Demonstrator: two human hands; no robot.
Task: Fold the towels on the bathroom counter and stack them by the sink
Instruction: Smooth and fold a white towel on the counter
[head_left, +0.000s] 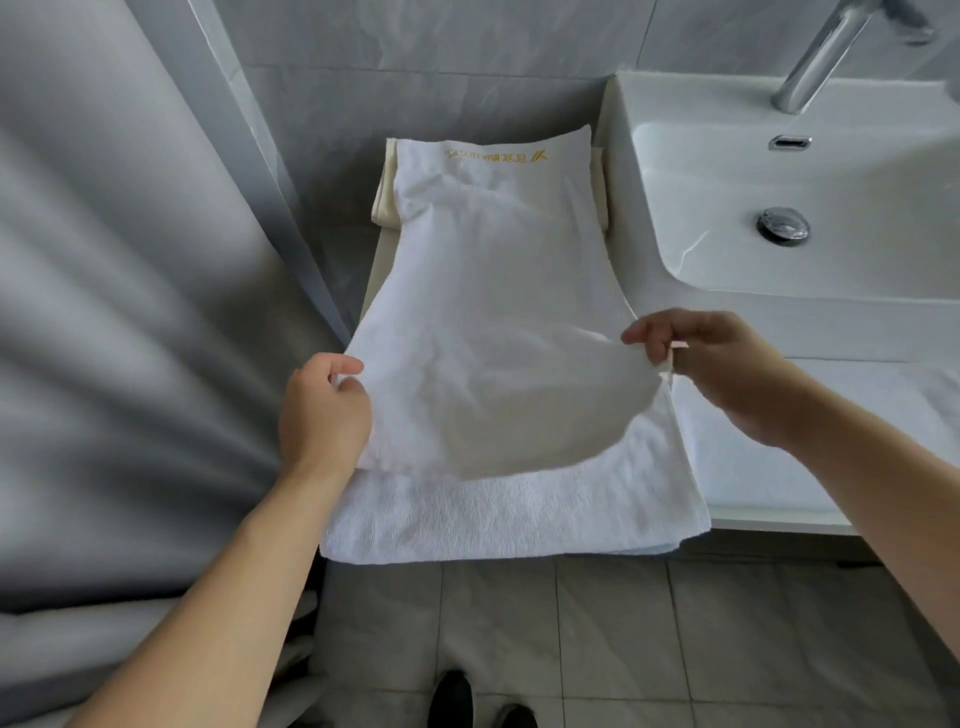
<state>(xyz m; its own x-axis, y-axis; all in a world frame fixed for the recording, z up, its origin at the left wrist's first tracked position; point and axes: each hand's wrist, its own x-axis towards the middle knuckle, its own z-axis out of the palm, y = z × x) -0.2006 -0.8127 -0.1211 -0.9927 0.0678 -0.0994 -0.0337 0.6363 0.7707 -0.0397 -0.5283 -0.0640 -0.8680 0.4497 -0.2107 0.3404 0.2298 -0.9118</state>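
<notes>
Counter (779, 467): towel (493, 322) between both grips.

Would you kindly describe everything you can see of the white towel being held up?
The white towel is soft terry cloth with gold embroidered lettering near its far edge. Its far end rests on a folded cream towel by the sink. The left hand and right hand pinch its near corners, lifting that end above another white towel overhanging the counter edge.
</notes>
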